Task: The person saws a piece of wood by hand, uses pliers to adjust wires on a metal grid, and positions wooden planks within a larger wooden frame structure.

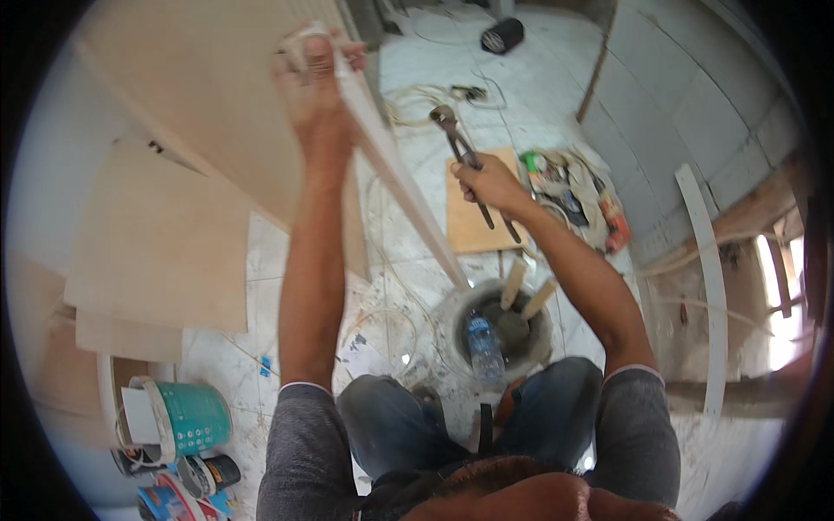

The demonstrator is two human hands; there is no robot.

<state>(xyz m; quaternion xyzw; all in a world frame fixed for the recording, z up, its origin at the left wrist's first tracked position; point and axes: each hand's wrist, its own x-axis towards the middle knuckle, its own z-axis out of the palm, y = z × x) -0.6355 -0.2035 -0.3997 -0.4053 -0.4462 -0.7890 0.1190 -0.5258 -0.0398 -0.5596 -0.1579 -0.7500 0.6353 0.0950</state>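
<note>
My left hand [314,74] is raised at the upper left, fingers wrapped round the top end of a long pale wooden strip [395,178]. The strip slants down to the right, its lower end near the rim of a round grey tub [543,347]. My right hand [493,184] grips the handles of dark metal end-cutting pincers [459,143], their head pointing up and away from me. The pincers are apart from the strip. Beneath my right hand a light plywood piece [465,217] lies on the floor.
A water bottle [484,347] and wooden-handled tools [514,285] stand in the tub between my knees. Large boards [174,234] lean at the left, above a green bucket [195,417]. Bags and tools [578,195] lie at right; a cable coil [417,104] and black cylinder [502,36] lie farther off.
</note>
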